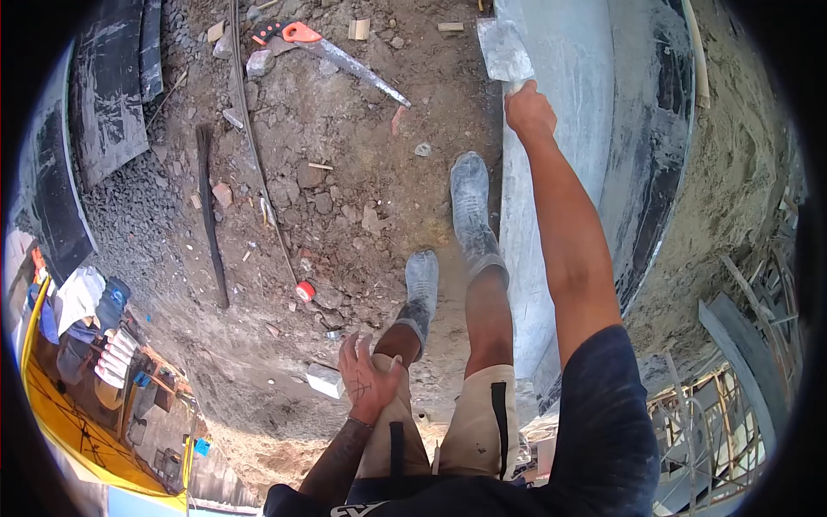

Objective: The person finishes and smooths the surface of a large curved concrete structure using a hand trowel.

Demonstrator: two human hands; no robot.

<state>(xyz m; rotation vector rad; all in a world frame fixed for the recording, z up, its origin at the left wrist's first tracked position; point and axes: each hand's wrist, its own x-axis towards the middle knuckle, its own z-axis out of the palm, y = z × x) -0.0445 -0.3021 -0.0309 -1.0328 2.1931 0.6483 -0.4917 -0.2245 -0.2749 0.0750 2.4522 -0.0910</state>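
My right hand (pixel 531 112), arm stretched forward, is closed round the handle of a wide scraper (pixel 506 50). The scraper's flat blade is smeared with pale grey material and overlaps the left edge of a long, smooth grey curved surface (pixel 560 155). My left hand (pixel 370 379) rests on my left knee with its fingers apart and no tool in it. Close beside that hand, a white block (pixel 325 380) lies on the dirt. Both my boots (pixel 471 198) are coated in grey dust and stand left of the grey surface.
A handsaw (pixel 345 65) with an orange and black handle lies on the rubble ahead. Further left are a dark bar (pixel 209 215), a small red round object (pixel 305 290) and dark curved panels (pixel 112 95). Wooden scraps and boards (pixel 741 353) pile up at right.
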